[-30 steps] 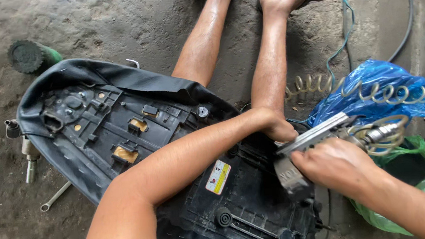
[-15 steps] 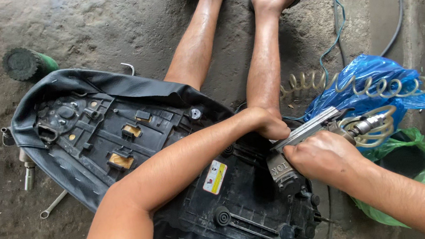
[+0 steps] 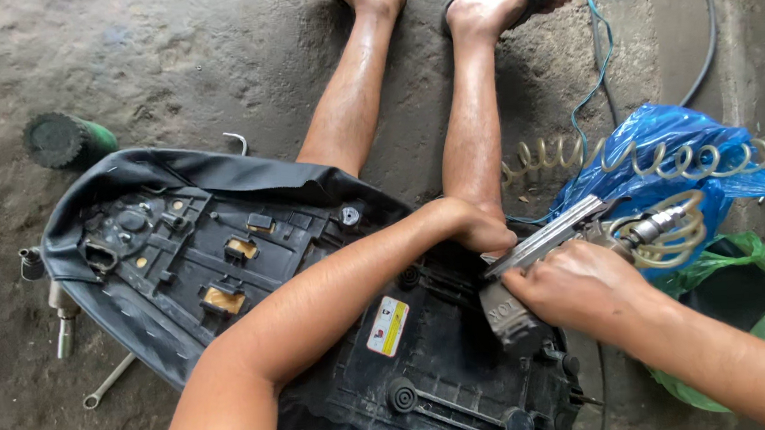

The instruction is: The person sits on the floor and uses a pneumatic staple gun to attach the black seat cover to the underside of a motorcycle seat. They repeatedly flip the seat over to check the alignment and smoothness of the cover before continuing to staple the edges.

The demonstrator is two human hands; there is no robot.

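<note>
An upturned black seat base (image 3: 253, 276) is laid across the lap, on the concrete floor (image 3: 214, 57). Right hand (image 3: 582, 287) is wrapped tight around a pneumatic stapler (image 3: 536, 267), its nose set at the seat's right edge. Left hand (image 3: 476, 227) is curled, pressed on that edge just beside. Blue bag (image 3: 679, 148) and coiled hose (image 3: 662, 162) are noted beyond; green can (image 3: 64, 141) far left.

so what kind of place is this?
Likely an informal motorcycle repair or upholstery workshop: bare concrete floor, an upturned motorcycle seat, a pneumatic staple gun on a coiled air hose, and a loose wrench.
</note>
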